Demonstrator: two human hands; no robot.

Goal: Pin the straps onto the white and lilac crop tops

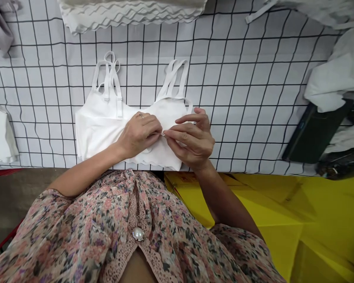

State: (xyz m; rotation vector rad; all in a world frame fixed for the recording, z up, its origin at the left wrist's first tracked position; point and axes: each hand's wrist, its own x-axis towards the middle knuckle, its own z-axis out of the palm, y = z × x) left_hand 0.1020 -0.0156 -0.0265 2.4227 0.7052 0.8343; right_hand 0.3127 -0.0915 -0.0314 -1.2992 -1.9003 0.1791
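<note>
White bralette point(98, 135), one, laid flat at the near edge of the table point(247, 94), cups toward the middle of the tabletop and scalloped hem along that edge. Smooth matte knit, seemingly thin and stretchy; should handle light and limp, slow to slip, apt to crease or snag rather than break. Best taken by the side panels or the firmer strap bases—the hem would likely stretch if pulled. Shoulder straps point(168, 80), narrow and flat, looped loosely away from the near edge, likely to tangle. Fine pale strand point(161, 134), thread or thin cord, too small to tell; probably delicate, wanting a fingertip grip. Left hand point(141, 131), ringed, curled low over the center of the bralette, thumb and fingers pinched on the strand; right hand point(193, 139) pinching it at thumb and index tips, other fingers fanned—the two hands nearly meeting. Table cover: white cloth, black grid, lightly rumpled. Beyond the bralette, a stack of white garments point(132, 15) with rippled edges. Toward the left edge, a folded white garment point(0, 135), wavy-hemmed. Near the right corner, a dark smartphone point(317, 135), rigid slab, partly under white fabric point(332, 84).
</note>
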